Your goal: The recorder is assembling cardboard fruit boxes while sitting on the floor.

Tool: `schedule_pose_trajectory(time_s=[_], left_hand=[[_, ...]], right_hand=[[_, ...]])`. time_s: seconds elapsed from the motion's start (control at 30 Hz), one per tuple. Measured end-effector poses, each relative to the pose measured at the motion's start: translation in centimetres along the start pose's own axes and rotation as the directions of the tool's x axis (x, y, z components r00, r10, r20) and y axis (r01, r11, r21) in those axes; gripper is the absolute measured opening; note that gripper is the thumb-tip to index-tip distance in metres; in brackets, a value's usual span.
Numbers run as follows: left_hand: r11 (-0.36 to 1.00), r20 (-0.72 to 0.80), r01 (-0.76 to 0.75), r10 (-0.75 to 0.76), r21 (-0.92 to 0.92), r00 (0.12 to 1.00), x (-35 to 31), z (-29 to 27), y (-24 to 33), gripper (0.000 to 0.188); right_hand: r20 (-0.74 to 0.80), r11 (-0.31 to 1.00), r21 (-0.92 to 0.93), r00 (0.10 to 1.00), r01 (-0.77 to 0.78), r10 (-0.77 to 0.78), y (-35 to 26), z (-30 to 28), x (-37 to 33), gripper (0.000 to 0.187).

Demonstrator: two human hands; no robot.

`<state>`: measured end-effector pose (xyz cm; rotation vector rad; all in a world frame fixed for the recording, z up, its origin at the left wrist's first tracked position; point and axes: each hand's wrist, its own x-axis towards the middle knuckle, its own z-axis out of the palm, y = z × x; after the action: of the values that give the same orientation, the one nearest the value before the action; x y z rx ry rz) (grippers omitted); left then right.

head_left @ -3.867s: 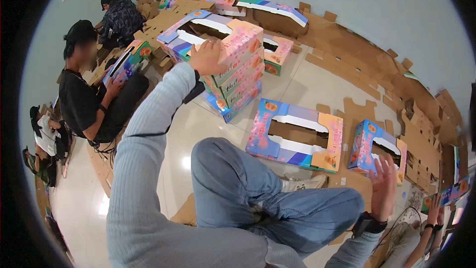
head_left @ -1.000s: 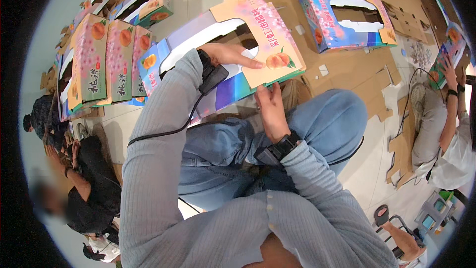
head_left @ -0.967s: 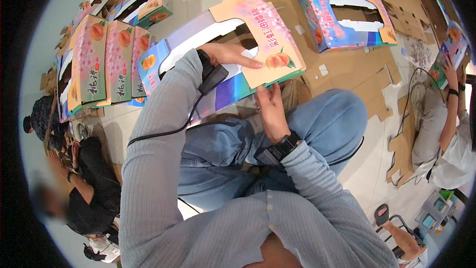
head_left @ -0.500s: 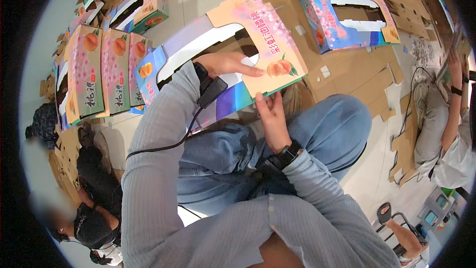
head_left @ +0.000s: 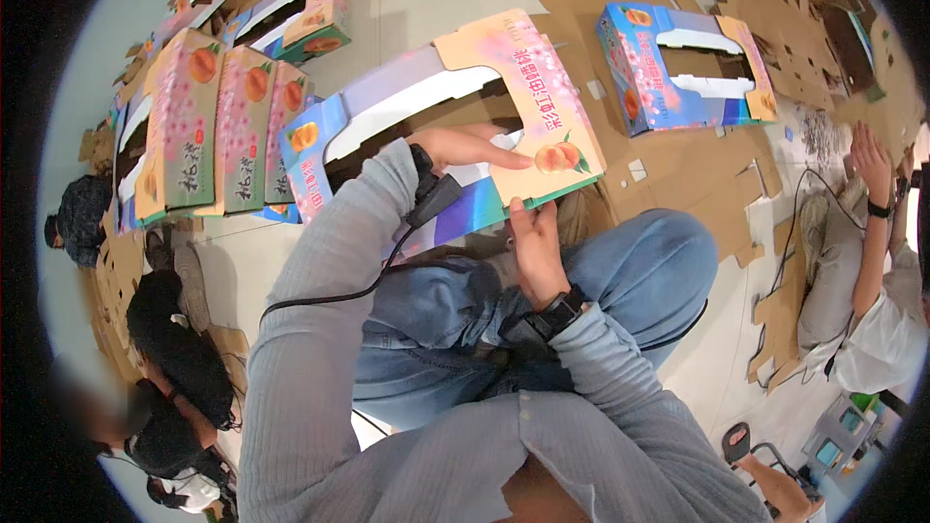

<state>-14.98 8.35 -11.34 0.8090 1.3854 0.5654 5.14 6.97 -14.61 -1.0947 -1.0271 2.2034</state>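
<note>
Pinching a pink-lettered carton flap [head_left: 538, 107], left hand [head_left: 465, 147] holds; right hand [head_left: 539, 252] touches below, grip unclear.

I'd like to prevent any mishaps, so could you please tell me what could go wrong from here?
The white flap beside the left hand might crease if pressed. The right hand touches the near edge of the held carton, which could slip if either hand loosens. The black cord crossing the left sleeve might snag on the carton.

Left of the held box [head_left: 533, 116], passage is blocked by stacked boxes [head_left: 240, 126]. Over flat cardboard [head_left: 678, 174] at right, free room is found.
</note>
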Motion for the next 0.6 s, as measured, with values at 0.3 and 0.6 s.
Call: schedule_pose_trajectory(time_s=[0.3, 0.6], left_hand=[[0.706, -0.478, -0.110, 0.577, 0.700, 0.663, -8.7, 3.4, -2.3, 0.070], [0.550, -0.461, 0.074, 0.609, 0.832, 0.646, -16.0, 4.2, -6.8, 0.071]], right_hand=[[0.024, 1.000, 0.007, 1.000, -0.020, 0.020, -1.8, -1.3, 1.3, 0.067], [-0.065, 0.981, -0.189, 0.996, 0.045, -0.058, -3.2, -2.0, 3.3, 0.061]])
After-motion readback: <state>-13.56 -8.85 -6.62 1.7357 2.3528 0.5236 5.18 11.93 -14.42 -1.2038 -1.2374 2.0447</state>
